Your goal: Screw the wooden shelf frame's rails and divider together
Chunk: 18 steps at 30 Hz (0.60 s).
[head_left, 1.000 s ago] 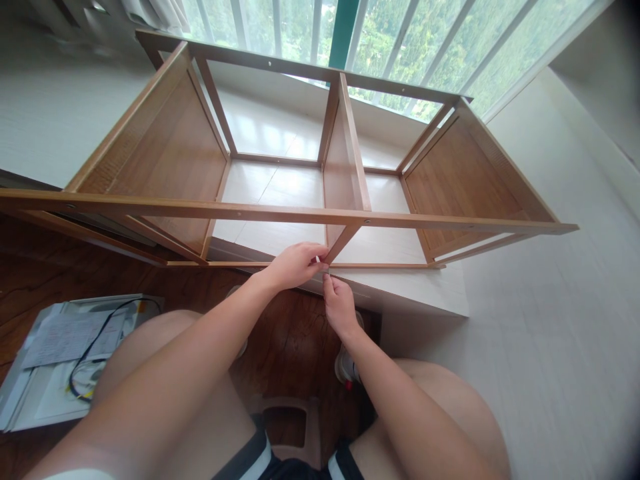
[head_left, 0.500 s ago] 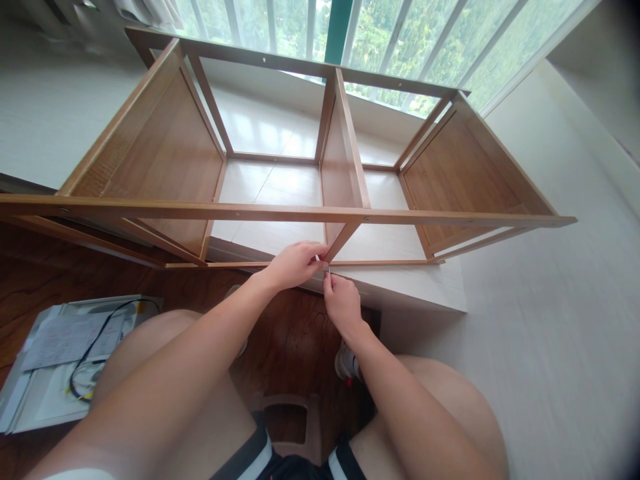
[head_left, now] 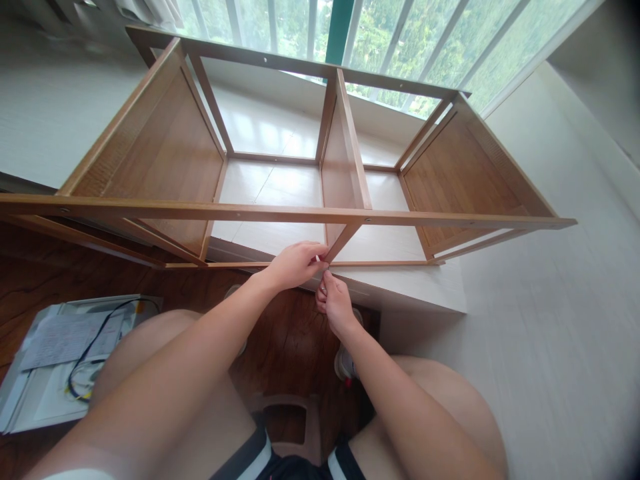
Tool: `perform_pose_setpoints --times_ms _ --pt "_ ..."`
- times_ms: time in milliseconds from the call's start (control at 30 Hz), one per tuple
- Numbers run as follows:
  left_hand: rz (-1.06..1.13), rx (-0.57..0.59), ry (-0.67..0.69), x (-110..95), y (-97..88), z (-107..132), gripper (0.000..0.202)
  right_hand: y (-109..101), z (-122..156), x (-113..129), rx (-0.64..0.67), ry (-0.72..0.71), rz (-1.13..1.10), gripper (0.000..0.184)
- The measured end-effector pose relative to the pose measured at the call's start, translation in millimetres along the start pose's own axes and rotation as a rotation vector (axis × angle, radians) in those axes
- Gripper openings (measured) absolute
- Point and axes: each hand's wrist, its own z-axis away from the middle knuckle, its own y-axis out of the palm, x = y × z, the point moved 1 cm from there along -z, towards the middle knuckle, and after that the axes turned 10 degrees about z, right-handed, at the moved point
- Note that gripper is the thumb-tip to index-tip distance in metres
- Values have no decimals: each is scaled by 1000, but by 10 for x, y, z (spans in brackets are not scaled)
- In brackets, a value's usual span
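A wooden shelf frame [head_left: 280, 213] lies on its side across a white ledge, its middle divider [head_left: 345, 153] running toward me. My left hand [head_left: 295, 263] is closed around the near lower rail right where the divider meets it. My right hand [head_left: 334, 301] sits just below and to the right, fingers pinched on a thin metal tool [head_left: 323, 289] whose tip points up at that joint. The tool is mostly hidden by my fingers.
A flat box with papers and a black cable [head_left: 75, 353] lies on the dark wood floor at the left. My knees fill the lower view, with a small stool [head_left: 287, 420] between them. A white ledge [head_left: 415, 287] and tall windows lie beyond.
My right hand has turned and dropped slightly below the joint, curling tighter on the thin tool. My left hand stays on the rail.
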Motion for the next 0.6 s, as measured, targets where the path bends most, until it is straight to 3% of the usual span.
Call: perform_pose_setpoints --times_ms 167,400,600 --pt "-10 -1 -1 -4 -6 1 16 29 43 49 87 9 -178 49" --pt "-5 7 -11 -2 -7 0 15 13 7 3 -47 2 -20 54" --pt "-11 4 -2 11 -5 -3 16 0 -14 -66 -62 -33 79 55"
